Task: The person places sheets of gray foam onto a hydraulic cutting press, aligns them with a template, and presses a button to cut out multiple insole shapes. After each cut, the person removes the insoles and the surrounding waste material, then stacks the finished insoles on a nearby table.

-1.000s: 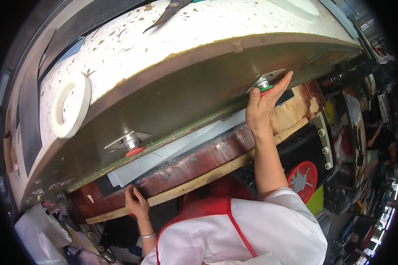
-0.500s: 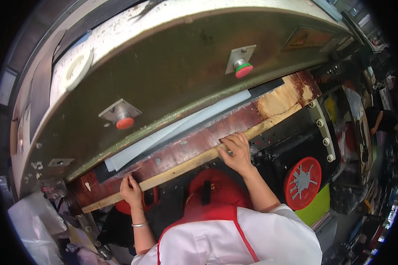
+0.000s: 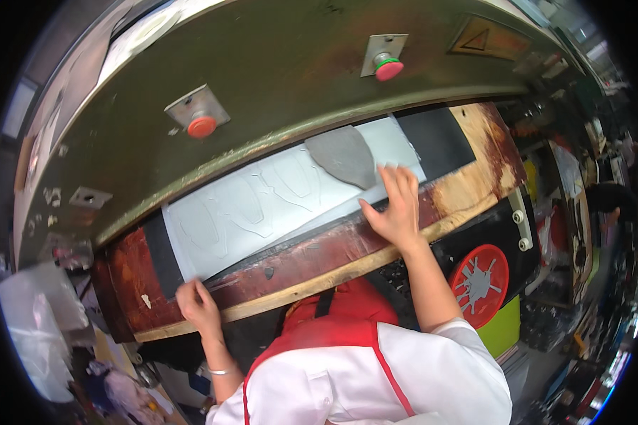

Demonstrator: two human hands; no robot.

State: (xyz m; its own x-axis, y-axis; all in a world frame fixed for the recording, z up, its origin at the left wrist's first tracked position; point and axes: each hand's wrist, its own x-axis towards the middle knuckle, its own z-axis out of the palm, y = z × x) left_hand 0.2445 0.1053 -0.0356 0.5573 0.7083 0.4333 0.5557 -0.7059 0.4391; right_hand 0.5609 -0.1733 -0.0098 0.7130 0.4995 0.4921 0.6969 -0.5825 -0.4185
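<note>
A white sheet (image 3: 241, 205) marked with curved outlines lies on a black mat, on a red-brown board (image 3: 319, 251) with a bare wooden front edge. On its right part rests a flat grey piece (image 3: 347, 156) with a rounded end. My right hand (image 3: 397, 209) is open over the sheet's right end, thumb apart from the fingers, fingertips close beside the grey piece; whether they touch it I cannot tell. My left hand (image 3: 200, 308) is curled closed at the sheet's near left corner; what its fingertips hold, if anything, is hidden.
Beyond the board spans a green machine beam (image 3: 276, 92) with a red push button (image 3: 202, 126) and a pink-red one (image 3: 388, 69). A red round lid or tray (image 3: 497, 297) with grey strips sits right of me. Clear plastic bags (image 3: 39, 312) are at left.
More of the board, mat and white sheet shows from under the beam, with outlines and the grey piece visible. My right hand left the board's front edge for the sheet; my left moved toward its corner.
</note>
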